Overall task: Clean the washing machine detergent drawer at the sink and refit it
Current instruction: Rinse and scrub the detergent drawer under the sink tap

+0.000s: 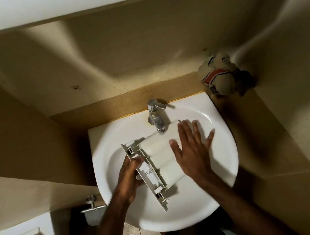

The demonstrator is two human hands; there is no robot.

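Over the sink (215, 199), I grip the drawer (156, 158) with my left hand (128, 180); beside that grip my right hand (193, 150) lies flat, holding nothing.

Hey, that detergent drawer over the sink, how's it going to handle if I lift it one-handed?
The detergent drawer looks like rigid moulded plastic, so probably stiff and light. Its smooth underside may be slippery if wet. The left hand grips only the front panel end, so the long body could tip; the right hand lies flat, steadying it.
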